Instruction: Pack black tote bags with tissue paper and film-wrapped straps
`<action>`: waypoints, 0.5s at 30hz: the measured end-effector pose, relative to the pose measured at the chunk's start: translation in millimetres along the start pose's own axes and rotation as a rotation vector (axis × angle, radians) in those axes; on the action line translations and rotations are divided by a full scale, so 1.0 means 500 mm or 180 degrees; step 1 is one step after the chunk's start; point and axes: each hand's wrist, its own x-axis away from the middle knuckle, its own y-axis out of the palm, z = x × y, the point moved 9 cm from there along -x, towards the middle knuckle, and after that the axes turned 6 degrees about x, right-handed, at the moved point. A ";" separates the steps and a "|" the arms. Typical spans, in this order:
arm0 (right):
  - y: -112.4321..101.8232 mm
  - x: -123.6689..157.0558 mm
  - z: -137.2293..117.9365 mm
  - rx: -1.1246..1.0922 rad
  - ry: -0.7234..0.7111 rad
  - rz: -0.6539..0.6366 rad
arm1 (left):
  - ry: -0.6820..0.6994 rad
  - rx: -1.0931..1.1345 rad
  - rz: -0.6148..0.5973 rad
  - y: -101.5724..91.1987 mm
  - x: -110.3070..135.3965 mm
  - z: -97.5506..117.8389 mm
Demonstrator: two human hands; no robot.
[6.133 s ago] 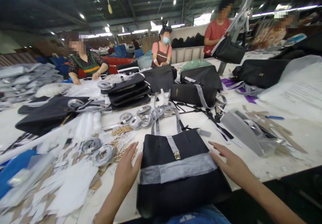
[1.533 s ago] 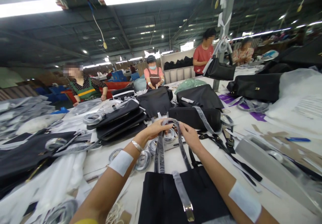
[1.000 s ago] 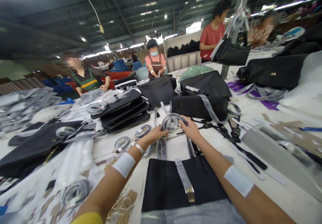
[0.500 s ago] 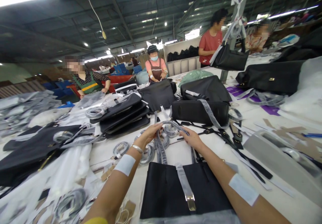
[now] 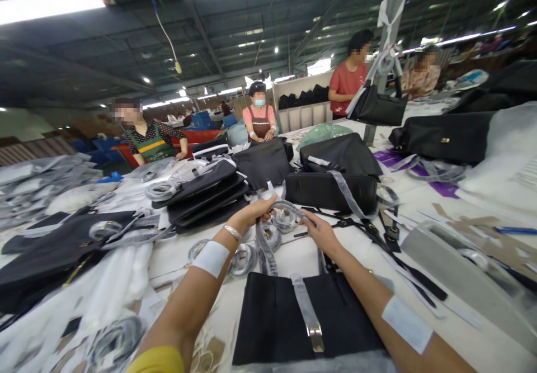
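Observation:
A black handbag [image 5: 289, 317] lies flat on the table in front of me, with a film-wrapped flap strap and a gold clasp [image 5: 315, 336] down its middle. Its film-wrapped handles [image 5: 268, 247] rise from the top edge in a loop. My left hand [image 5: 255, 212] pinches the left side of that loop near its top. My right hand [image 5: 321, 232] grips the right side of the loop. Both hands hold the handles up a little above the table, beyond the bag.
Coiled wrapped straps [image 5: 241, 258] lie left of the handles. Stacked black bags [image 5: 201, 194] and more black bags [image 5: 335, 185] sit behind. A tape dispenser [image 5: 457, 269] stands at the right. Several people work across the white table [image 5: 419, 205].
Six seconds ago both hands lay open beside the bag. Since then they have taken up the handles and keep shifting the loop slightly, now lifted a little higher than half a second ago.

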 end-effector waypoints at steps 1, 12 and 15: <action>-0.002 0.001 -0.008 0.0015 -0.0062 0.0007 | -0.0064 0.0069 -0.0041 0.004 0.013 0.004; -0.029 0.091 -0.201 0.0732 -0.1130 -0.0294 | 0.0783 0.0669 0.0210 0.085 0.137 0.043; 0.044 0.095 -0.221 0.1108 -0.1142 -0.0795 | 0.0872 0.0566 0.0353 0.098 0.153 0.034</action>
